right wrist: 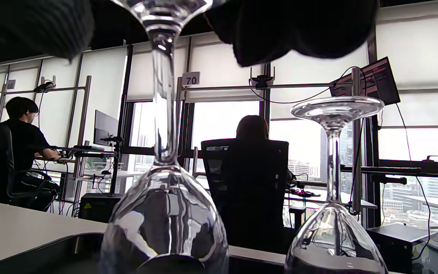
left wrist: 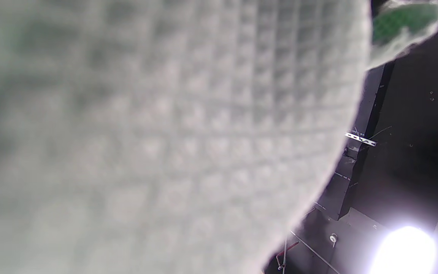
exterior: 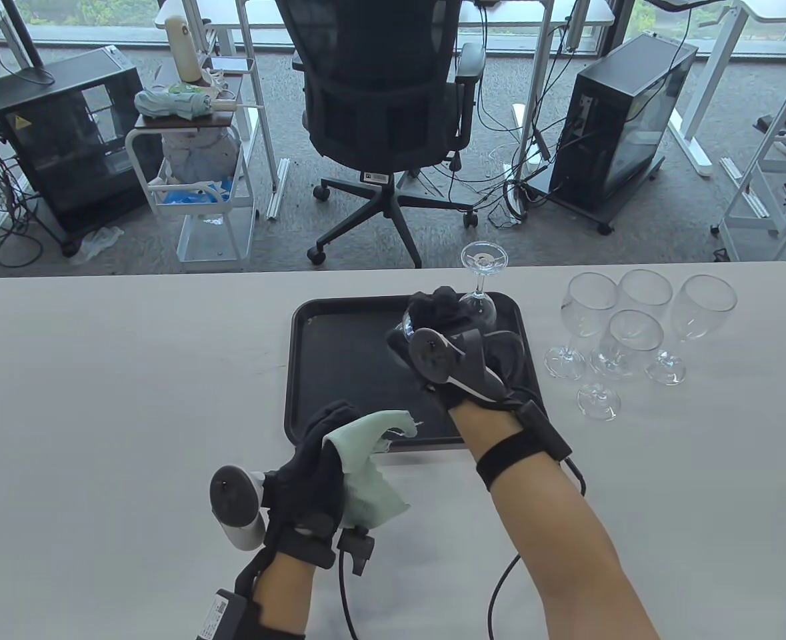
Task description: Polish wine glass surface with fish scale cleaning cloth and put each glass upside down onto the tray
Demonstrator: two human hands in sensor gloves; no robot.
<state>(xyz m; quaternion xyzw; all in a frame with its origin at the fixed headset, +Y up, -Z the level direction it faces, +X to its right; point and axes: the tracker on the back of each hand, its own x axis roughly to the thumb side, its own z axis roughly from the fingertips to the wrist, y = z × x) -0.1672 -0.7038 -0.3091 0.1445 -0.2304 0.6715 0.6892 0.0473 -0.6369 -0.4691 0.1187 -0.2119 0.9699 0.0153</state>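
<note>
My right hand [exterior: 436,308] is over the black tray [exterior: 339,373] and grips the foot of an upside-down wine glass [right wrist: 164,213]. The gloved fingers [right wrist: 299,26] curl round that foot at the top of the right wrist view. The glass's rim is out of frame, so I cannot tell whether it touches the tray. A second wine glass [exterior: 479,283] stands upside down at the tray's back right corner. My left hand [exterior: 326,453] holds the pale green fish scale cloth [exterior: 366,467] just in front of the tray. That cloth [left wrist: 165,133] fills most of the left wrist view.
Several upright wine glasses [exterior: 633,333] stand in a cluster on the white table [exterior: 99,400], right of the tray. An office chair [exterior: 383,120] stands beyond the table's far edge. People sit at desks in the background of the right wrist view.
</note>
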